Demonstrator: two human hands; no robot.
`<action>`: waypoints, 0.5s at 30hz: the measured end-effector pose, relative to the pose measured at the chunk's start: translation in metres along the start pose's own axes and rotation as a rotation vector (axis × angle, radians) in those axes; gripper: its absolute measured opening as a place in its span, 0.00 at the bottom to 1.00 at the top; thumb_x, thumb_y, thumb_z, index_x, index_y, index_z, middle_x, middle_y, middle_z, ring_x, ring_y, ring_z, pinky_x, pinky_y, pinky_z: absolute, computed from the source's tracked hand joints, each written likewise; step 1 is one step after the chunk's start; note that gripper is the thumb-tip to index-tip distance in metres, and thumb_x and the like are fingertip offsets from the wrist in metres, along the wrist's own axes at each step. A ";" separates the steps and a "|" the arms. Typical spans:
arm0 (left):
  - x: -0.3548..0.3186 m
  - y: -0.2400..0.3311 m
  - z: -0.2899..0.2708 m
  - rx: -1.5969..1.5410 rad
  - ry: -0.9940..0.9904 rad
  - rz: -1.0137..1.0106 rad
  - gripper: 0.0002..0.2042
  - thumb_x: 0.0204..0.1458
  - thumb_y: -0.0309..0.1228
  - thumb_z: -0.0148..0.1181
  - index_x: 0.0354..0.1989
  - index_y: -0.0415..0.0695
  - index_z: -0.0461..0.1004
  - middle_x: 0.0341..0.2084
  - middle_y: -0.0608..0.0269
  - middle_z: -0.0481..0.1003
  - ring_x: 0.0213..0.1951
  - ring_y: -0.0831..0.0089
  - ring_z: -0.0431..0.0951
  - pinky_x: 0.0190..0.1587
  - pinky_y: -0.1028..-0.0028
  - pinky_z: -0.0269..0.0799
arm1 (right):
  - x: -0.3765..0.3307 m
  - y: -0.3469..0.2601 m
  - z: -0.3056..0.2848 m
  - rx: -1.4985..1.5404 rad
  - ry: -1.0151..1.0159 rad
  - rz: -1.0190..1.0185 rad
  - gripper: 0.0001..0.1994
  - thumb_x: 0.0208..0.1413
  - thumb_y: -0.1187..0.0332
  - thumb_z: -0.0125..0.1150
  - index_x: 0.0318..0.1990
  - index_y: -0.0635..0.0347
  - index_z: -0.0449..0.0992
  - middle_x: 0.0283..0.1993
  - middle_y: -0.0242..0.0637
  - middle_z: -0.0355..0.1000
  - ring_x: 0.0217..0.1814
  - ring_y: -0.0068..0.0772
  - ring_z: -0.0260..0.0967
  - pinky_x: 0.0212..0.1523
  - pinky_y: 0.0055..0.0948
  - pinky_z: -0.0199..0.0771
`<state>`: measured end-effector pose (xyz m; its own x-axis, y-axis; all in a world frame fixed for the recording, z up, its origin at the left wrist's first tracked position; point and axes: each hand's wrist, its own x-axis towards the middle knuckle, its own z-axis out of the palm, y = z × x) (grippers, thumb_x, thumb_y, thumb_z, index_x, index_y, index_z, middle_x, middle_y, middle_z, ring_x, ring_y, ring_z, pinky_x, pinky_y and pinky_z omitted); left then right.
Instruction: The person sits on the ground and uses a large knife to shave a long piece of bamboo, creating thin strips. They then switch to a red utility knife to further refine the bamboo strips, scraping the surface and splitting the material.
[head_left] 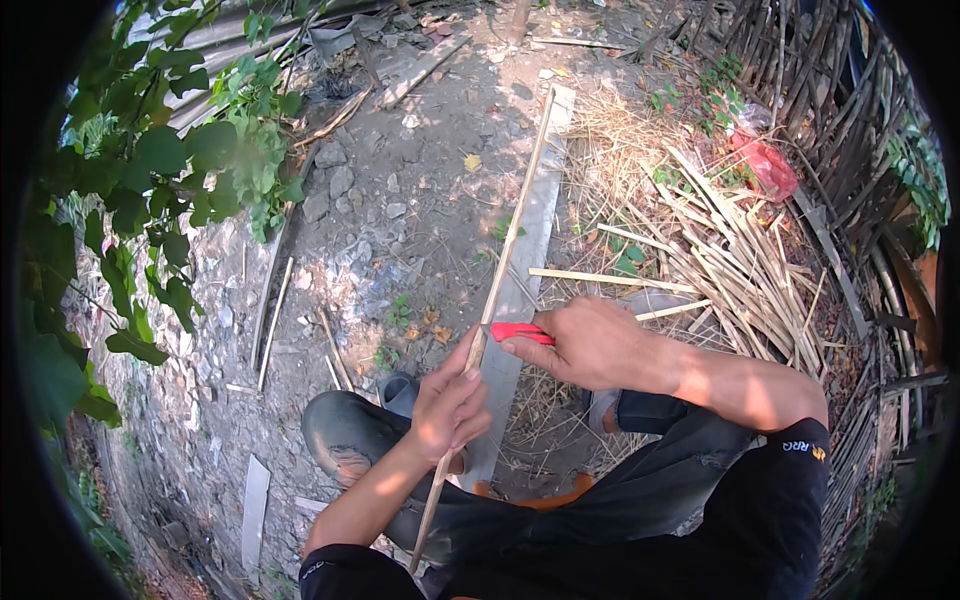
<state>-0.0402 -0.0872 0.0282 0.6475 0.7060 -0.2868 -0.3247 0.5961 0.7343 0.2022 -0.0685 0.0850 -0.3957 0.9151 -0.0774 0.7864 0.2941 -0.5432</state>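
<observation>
My left hand [450, 405] grips a long thin bamboo strip [512, 235] that runs from my lap up and away over the ground. My right hand [590, 345] holds a red-handled knife [522, 333] with its tip against the strip, just above my left fingers. Both forearms come in from below, over my dark trousers and bent knees.
A heap of split bamboo strips [730, 260] lies to the right with dry straw. A long grey plank [530, 250] lies under the strip. Stones and rubble cover the ground at left, green leafy branches [170, 170] overhang. A woven stick fence [830, 110] and a red bag [768, 165] lie at the right.
</observation>
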 end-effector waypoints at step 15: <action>-0.038 -0.016 -0.026 0.217 -0.097 -0.072 0.29 0.71 0.28 0.44 0.79 0.49 0.44 0.16 0.76 0.53 0.14 0.85 0.49 0.19 0.80 0.51 | 0.057 0.163 -0.049 -0.289 0.472 0.433 0.41 0.69 0.36 0.41 0.23 0.70 0.78 0.21 0.59 0.73 0.29 0.58 0.79 0.36 0.48 0.76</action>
<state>-0.0772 -0.1139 0.0113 0.7302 0.6184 -0.2903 -0.1268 0.5402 0.8319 0.3310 0.0450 0.0332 0.1787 0.9690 0.1704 0.9471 -0.1225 -0.2968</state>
